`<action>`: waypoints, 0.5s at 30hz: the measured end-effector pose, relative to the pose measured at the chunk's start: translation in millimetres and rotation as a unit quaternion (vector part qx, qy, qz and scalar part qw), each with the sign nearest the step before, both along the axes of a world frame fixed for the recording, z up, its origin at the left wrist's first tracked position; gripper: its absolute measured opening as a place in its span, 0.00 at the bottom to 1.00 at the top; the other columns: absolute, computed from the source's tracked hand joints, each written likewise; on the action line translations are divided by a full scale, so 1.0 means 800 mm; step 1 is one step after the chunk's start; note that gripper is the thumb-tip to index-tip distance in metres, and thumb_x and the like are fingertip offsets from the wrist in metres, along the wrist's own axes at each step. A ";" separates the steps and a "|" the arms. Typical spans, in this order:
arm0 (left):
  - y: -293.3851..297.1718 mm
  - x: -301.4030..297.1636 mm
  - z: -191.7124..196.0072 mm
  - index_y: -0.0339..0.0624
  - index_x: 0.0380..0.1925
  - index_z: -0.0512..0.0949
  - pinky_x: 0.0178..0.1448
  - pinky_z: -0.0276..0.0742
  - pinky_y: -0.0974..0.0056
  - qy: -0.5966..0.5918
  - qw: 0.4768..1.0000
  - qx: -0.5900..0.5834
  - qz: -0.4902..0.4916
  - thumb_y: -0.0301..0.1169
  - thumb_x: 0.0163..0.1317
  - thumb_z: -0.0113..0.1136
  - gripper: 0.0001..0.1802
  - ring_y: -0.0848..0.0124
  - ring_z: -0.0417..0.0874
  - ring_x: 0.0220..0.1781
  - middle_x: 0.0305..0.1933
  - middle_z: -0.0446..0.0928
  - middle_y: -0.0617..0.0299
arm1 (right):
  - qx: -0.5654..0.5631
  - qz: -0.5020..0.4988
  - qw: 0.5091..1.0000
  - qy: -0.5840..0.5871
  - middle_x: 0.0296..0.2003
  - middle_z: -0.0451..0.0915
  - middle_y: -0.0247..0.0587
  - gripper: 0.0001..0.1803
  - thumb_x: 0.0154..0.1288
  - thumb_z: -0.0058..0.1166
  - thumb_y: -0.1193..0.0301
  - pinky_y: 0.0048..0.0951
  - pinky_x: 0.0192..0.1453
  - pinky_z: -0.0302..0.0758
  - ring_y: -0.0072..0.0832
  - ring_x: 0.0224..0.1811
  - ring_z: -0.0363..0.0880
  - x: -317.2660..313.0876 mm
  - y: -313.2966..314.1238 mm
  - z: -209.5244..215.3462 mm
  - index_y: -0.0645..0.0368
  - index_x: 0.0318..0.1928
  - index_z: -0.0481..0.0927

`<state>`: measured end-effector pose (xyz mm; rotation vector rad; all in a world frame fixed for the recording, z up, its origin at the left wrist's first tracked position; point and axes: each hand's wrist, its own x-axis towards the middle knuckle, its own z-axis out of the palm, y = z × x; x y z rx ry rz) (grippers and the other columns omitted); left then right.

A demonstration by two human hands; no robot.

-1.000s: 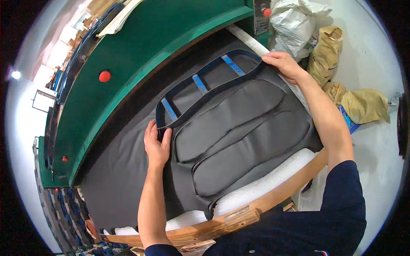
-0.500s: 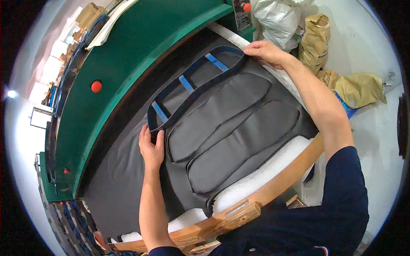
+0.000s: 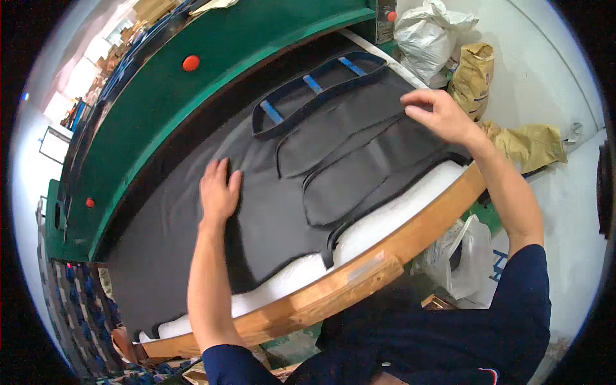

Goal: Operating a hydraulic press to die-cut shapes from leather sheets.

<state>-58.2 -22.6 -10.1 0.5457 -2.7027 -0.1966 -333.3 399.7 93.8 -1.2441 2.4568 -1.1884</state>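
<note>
Grey fabric cover [image 3: 359,160] with its three stitched long panels sits spread across the dark sheet [image 3: 192,256] on the bench, long axis running from about 8 o'clock up to 2 o'clock in the frame. Right hand [image 3: 439,115] is at the cover's 2 o'clock end, fingers loosely curled, tips touching or just above the cloth, can't tell if it's pinching anything. Left hand [image 3: 218,189] lies flat and open on the dark sheet, just off the cover's 9 o'clock side, holding nothing. So the right hand is the nearer one. A blue-strapped frame piece [image 3: 317,86] lies at 12 o'clock of the cover. White foam [image 3: 385,215] and a wooden rail [image 3: 359,273] edge the bench at 5 o'clock, green machine housing [image 3: 192,96] runs behind, sacks [image 3: 471,77] on the floor at 1 o'clock.
</note>
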 end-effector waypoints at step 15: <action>-0.174 0.711 -0.067 0.26 0.63 0.69 0.75 0.61 0.52 0.049 0.928 -0.021 0.368 0.39 0.76 0.51 0.27 0.46 0.67 0.71 0.69 0.67 0.37 | -0.061 0.164 0.972 0.154 0.33 0.82 0.42 0.05 0.60 0.64 0.73 0.39 0.42 0.76 0.41 0.38 0.81 0.440 -0.053 -0.127 0.60 0.35 0.82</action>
